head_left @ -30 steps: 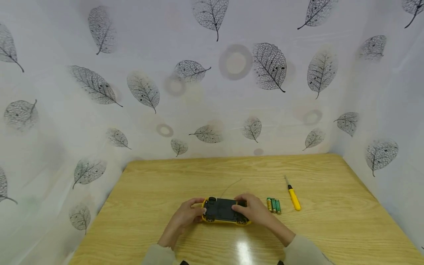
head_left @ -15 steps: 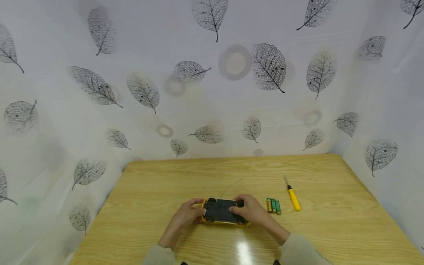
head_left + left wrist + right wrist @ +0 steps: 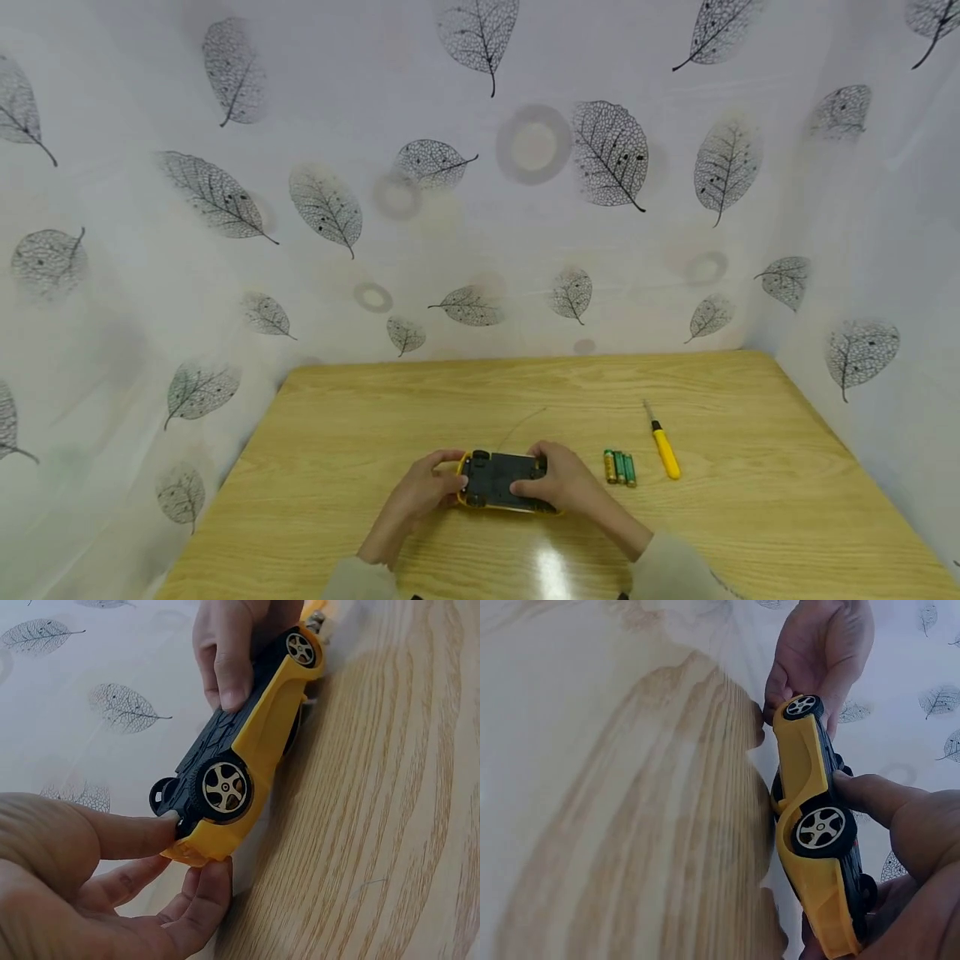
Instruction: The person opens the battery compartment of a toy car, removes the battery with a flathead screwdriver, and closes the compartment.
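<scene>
A yellow toy car (image 3: 495, 477) is upside down near the middle of the table, black underside up. A thin antenna wire (image 3: 522, 423) runs out behind it. My left hand (image 3: 422, 485) grips the car's left end; in the left wrist view the thumb presses the underside's edge and the other fingers (image 3: 202, 900) curl beneath the yellow body. Over the right end, my right hand (image 3: 567, 482) holds the car with its thumb (image 3: 870, 793) on the black underside and fingers around the far side. That hand hides part of the underside and the far-right wheel.
Three batteries (image 3: 619, 467) lie side by side right of the right hand. Farther right is a screwdriver (image 3: 666, 450) with a yellow handle. A leaf-patterned curtain (image 3: 480, 217) surrounds the wooden table (image 3: 360, 417) at the back and sides.
The right hand has shifted a little left, and its thumb has slid left along the car's underside. The left hand keeps its grip; the batteries and screwdriver have not moved.
</scene>
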Available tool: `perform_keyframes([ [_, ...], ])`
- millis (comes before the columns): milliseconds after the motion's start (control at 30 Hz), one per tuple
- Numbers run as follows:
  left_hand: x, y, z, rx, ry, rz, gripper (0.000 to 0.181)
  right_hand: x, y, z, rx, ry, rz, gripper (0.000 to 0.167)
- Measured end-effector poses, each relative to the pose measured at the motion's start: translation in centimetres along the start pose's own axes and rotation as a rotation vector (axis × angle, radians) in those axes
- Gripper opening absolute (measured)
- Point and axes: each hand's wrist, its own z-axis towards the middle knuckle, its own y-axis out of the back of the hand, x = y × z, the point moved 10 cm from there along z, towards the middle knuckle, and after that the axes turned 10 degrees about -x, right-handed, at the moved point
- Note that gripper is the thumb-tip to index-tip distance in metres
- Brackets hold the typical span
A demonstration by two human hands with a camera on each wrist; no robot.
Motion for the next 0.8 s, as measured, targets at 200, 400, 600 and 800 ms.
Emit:
perform_keyframes([
  [200, 0.18, -0.06, 0.04, 0.005, 0.009, -0.007, 0.05, 0.21, 0.26, -0.25, 0.019, -0.009, 0.031, 0.055],
  [400, 0.49, -0.1, 0.05, 0.019, 0.03, -0.019, 0.052, 0.09, 0.78, -0.32, 0.033, 0.062, 0.068, 0.046],
  [600, 0.36, -0.08, 0.13, 0.007, 0.025, 0.017, 0.049, -0.47, 0.45, 0.08, 0.024, 0.06, 0.1, 0.04],
  [800, -0.07, -0.55, 0.02, 0.014, 0.026, 0.056, 0.05, -0.13, 0.26, 0.22, 0.015, 0.051, 0.136, 0.035],
])
